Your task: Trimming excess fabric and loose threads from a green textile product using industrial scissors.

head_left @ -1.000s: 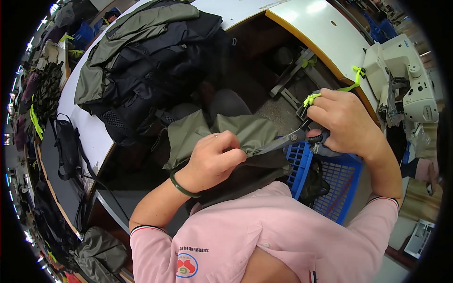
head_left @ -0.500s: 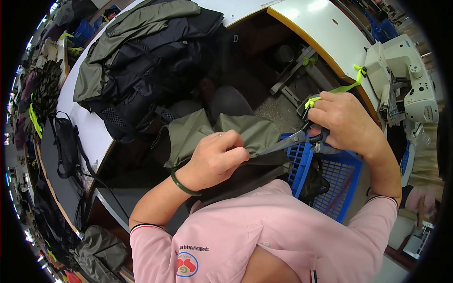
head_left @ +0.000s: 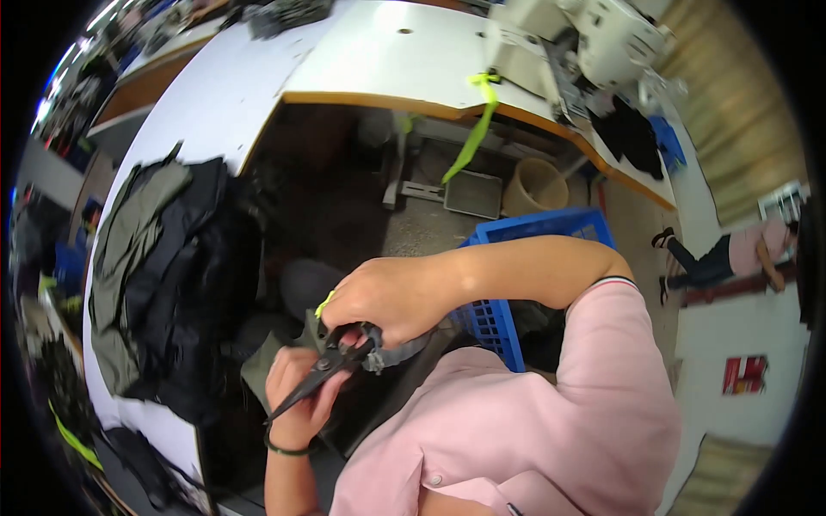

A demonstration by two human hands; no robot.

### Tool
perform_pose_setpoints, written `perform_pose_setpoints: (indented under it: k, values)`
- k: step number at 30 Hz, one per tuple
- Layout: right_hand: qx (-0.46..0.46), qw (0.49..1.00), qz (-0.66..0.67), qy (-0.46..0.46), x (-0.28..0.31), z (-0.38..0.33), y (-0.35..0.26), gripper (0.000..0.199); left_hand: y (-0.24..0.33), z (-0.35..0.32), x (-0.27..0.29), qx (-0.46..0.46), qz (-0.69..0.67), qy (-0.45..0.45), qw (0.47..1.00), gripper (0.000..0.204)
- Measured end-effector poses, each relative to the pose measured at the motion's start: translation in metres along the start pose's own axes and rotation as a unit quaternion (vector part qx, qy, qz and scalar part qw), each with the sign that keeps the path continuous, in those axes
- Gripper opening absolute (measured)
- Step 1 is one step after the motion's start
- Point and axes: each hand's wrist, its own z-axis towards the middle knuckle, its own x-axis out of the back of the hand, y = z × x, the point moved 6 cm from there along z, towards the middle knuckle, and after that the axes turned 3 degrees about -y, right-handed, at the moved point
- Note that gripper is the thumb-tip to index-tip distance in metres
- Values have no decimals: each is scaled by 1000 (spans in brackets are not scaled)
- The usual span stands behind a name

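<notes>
Your right hand (head_left: 389,297) clasps scissors (head_left: 322,368) over your left hand (head_left: 289,378), whose grip I cannot tell; whether the olive fabric (head_left: 257,365) is cut doesn't show.

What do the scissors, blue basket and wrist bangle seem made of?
Scissors: probably steel, dark and dull, judging by the greyish blades and round pivot.
Blue basket: likely moulded plastic, smooth-looking, given its even colour and regular openings.
Bangle: dark, rigid-looking; too small to tell stone from plastic.

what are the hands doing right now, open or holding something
Left hand: partly hidden behind the scissors; cannot tell whether it grips the green cloth.
Right hand: closed, holding the scissors.
</notes>
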Motion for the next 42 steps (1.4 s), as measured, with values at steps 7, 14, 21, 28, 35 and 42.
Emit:
perform_pose_setpoints:
  k: [7,14,21,28,35,42]
  values:
    - [-45,998,29,22,19,-16,15,18,-13,1,11,27,84,-10,996,20]
    - [-202,963,179,12,18,-28,33,17,-8,3,23,68,-2,-21,997,16]
    - [-241,933,267,0,0,-28,46,15,-36,-18,-1,295,-451,-117,834,9]
    - [-253,940,227,-10,-2,-29,46,23,-41,-16,-15,317,-434,-100,837,13]
    - [-190,982,8,13,30,-32,37,43,-51,-19,-17,345,-518,-40,782,11]
    - [-109,975,-188,41,50,-37,18,47,-54,-22,-18,357,-533,-32,767,11]
